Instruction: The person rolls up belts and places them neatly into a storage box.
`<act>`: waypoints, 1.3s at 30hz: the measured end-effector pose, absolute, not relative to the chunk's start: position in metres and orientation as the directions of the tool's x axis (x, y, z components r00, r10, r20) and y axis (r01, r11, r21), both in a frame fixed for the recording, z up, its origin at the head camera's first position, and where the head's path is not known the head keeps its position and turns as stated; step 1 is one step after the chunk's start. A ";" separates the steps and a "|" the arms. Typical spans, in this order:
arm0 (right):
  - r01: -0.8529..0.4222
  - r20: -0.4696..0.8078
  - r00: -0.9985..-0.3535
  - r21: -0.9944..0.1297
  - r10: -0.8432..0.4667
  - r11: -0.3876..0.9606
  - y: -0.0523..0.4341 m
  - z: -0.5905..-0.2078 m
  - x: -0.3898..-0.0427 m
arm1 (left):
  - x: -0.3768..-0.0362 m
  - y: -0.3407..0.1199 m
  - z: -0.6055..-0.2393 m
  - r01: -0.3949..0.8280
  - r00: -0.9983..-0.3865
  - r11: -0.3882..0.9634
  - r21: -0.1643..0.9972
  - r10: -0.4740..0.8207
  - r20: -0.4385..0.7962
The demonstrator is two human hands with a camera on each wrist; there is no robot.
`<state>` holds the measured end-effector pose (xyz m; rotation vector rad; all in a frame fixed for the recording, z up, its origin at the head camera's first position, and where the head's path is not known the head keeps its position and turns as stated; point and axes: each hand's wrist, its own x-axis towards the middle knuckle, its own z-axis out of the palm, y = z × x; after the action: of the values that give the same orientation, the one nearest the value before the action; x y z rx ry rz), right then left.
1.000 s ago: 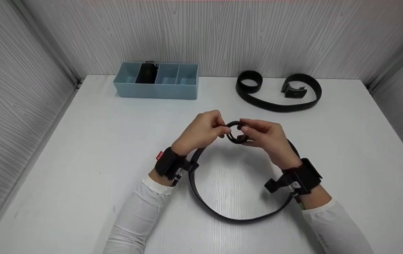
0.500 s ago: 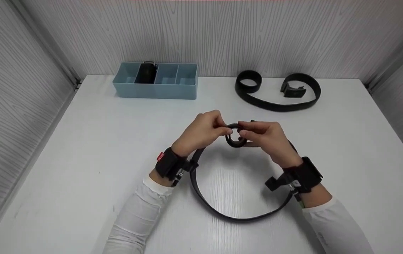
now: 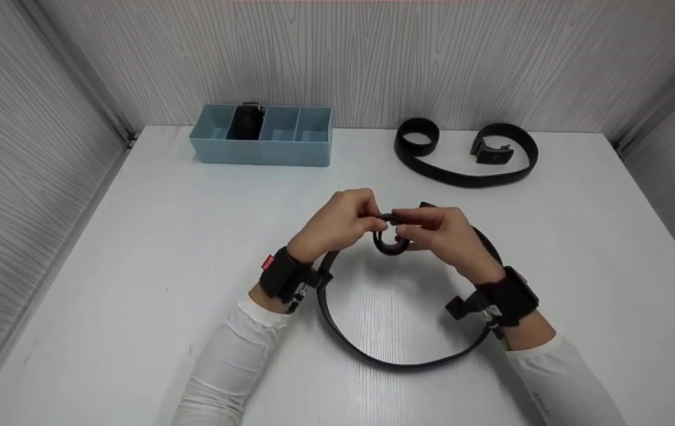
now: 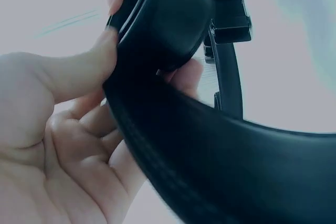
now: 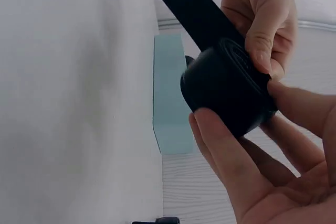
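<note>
Both hands, left and right, pinch the belt's rolled coil, held just above the tabletop. Judged barely begun: most of the belt lies unrolled below the coil; 1 other belt lies beyond it.

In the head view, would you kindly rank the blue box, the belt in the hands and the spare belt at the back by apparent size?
1. Belt in the hands, nearest the camera.
2. Spare belt and blue box: too alike to rank.
</note>
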<state>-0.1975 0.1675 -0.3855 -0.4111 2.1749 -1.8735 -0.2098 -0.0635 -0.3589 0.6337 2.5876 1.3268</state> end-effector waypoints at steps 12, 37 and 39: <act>-0.060 0.024 -0.961 -0.991 -0.274 0.123 0.166 -0.382 -0.199 | -0.212 -0.075 -0.353 0.278 -0.918 0.556 0.783 0.393 0.046; 0.021 -0.035 -0.961 -0.998 -0.275 0.051 0.163 -0.391 -0.199 | -0.222 -0.070 -0.370 0.165 -0.885 0.311 0.936 0.466 0.001; 0.001 -0.033 -0.951 -0.995 -0.308 0.102 0.165 -0.390 -0.199 | -0.221 -0.070 -0.369 0.199 -0.869 0.347 0.917 0.496 0.001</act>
<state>-0.1994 0.1649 -0.3904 -0.3062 2.1460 -1.9380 -0.2207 -0.0701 -0.3694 0.6201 2.3356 1.5305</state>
